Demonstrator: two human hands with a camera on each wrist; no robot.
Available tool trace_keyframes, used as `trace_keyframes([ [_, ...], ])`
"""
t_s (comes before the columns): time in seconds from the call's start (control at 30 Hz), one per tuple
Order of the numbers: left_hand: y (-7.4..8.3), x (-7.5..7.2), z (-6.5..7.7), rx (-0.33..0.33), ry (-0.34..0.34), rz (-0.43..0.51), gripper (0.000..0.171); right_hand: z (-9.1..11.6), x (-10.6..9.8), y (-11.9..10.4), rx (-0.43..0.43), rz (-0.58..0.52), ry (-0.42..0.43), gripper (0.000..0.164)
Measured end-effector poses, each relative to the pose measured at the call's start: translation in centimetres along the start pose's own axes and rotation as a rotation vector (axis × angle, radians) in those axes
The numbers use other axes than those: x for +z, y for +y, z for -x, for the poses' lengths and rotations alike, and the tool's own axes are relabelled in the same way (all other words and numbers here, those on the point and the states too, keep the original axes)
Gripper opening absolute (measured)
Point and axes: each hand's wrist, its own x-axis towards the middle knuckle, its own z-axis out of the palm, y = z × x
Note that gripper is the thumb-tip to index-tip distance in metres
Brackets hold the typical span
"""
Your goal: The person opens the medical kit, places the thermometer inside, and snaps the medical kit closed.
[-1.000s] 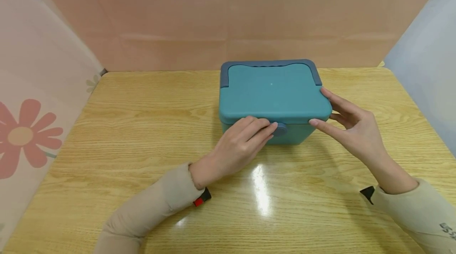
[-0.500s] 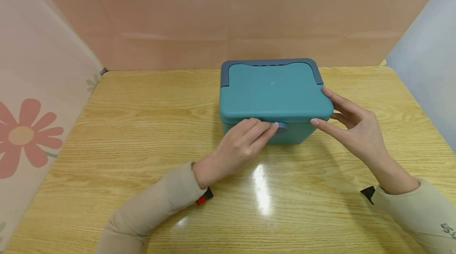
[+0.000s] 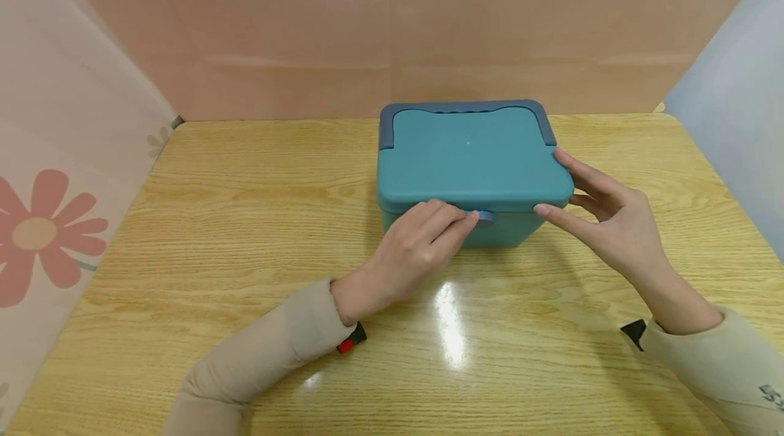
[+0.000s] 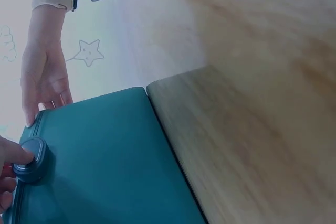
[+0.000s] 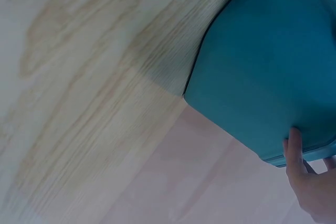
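A teal plastic storage box stands on the wooden table with its lid down. Its grey-blue carry handle lies flat along the lid's back. My left hand pinches the round latch at the front; in the left wrist view the thumb presses on the latch. My right hand holds the lid's front right corner, thumb in front and fingers along the side. In the right wrist view, that hand shows at the lid edge. The box's inside is hidden.
The wooden table spreads out around the box. An orange-pink sheet rises behind it. A panel with flowers borders the left, and a pale panel borders the right.
The left fingers and thumb have shifted slightly on the latch. The latch appears tipped out a little more at its top than one second ago. The right hand keeps its hold; box and lid stay put.
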Motion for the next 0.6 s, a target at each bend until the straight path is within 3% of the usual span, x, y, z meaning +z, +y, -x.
trace_keyframes([
  [0.17, 0.1, -0.2, -0.1, -0.026, 0.012, 0.010, 0.018, -0.1, -0.1, -0.1, 0.005, 0.043, -0.017, 0.066],
  [0.4, 0.3, -0.8, -0.2, -0.053, -0.059, 0.021, 0.021, -0.2, -0.6, -0.6, -0.008, 0.217, -0.064, 0.069],
  [0.5, 0.2, -1.2, -0.4, -0.071, -0.078, 0.047, 0.020, -0.2, -0.7, -0.7, -0.015, 0.224, -0.077, 0.069],
  [0.6, 0.1, -1.5, -0.5, -0.065, -0.054, 0.083, 0.020, -0.1, -0.8, -0.8, -0.021, 0.222, -0.080, 0.068],
])
